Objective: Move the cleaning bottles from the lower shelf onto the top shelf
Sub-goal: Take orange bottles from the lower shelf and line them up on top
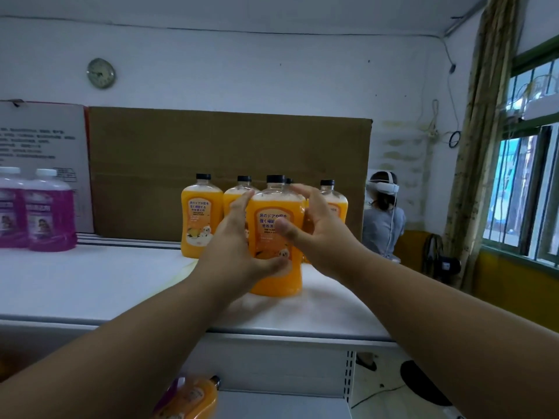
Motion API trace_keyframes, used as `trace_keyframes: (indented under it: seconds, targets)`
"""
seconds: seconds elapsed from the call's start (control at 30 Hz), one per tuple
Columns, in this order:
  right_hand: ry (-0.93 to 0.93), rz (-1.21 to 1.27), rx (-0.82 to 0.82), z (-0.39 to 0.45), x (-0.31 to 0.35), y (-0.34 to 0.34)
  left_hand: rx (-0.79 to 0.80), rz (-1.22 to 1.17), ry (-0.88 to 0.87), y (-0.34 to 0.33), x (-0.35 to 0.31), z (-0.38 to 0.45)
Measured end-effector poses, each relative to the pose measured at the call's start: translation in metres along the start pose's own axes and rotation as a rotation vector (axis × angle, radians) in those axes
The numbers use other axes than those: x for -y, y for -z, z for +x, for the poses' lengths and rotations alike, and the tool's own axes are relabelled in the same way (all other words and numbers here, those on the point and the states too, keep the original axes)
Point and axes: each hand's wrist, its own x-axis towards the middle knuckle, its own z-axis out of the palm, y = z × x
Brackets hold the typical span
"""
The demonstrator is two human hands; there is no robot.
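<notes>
Both hands are up at the top shelf. Left hand [239, 237] wraps around the left side of a tall clear plastic bottle full of orange liquid with a black cap [276, 237], thumb low on the front and fingers around the side. Right hand [314, 225] cups the right side of that same front bottle, fingers bent over its shoulder and thumb on the label. It stands upright on the white top shelf [90, 282], near the front edge.

Just behind it stand more orange bottles in a row: one at the far left [201, 213], one at the far right [332, 201], and others partly hidden. So several look moved up already.

Down low, on the lower shelf [287, 406], one more orange bottle [190, 397] waits near the bottom edge. I think that one is left to lift. More may be hidden below.

Two pink bottles [39, 210] sit far left on the top shelf, before a brown cardboard sheet [227, 146].
</notes>
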Motion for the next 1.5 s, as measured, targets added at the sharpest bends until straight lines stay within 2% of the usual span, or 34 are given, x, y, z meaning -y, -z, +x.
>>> trace_keyframes:
  seconds: [0.17, 0.43, 0.53, 0.67, 0.87, 1.03, 1.2, 1.5]
  targets:
    - [0.028, -0.041, -0.099, 0.001, 0.006, -0.011, 0.217, 0.110, 0.061, 0.028, 0.019, 0.005]
    - [-0.024, -0.083, -0.174, 0.038, 0.034, -0.063, 0.533, 0.604, 0.220, 0.134, 0.101, 0.004]
    - [-0.058, -0.106, -0.162, 0.062, 0.044, -0.095, 0.562, 0.744, 0.167, 0.145, 0.121, 0.017]
    - [-0.137, -0.154, -0.165, 0.088, 0.048, -0.131, 0.639, 0.782, 0.115, 0.144, 0.128, 0.027]
    - [-0.237, -0.144, -0.202, 0.093, 0.040, -0.153, 0.614, 0.777, 0.028, 0.139, 0.143, 0.027]
    - [-0.244, -0.399, -0.070, 0.084, 0.043, -0.153, 0.605, 0.777, 0.030, 0.139, 0.149, 0.027]
    - [-0.246, -0.550, -0.130, 0.097, 0.044, -0.165, 0.613, 0.801, 0.057, 0.140, 0.148, 0.028]
    - [-0.205, -0.634, -0.217, 0.102, 0.028, -0.172, 0.632, 0.842, 0.084, 0.137, 0.146, 0.030]
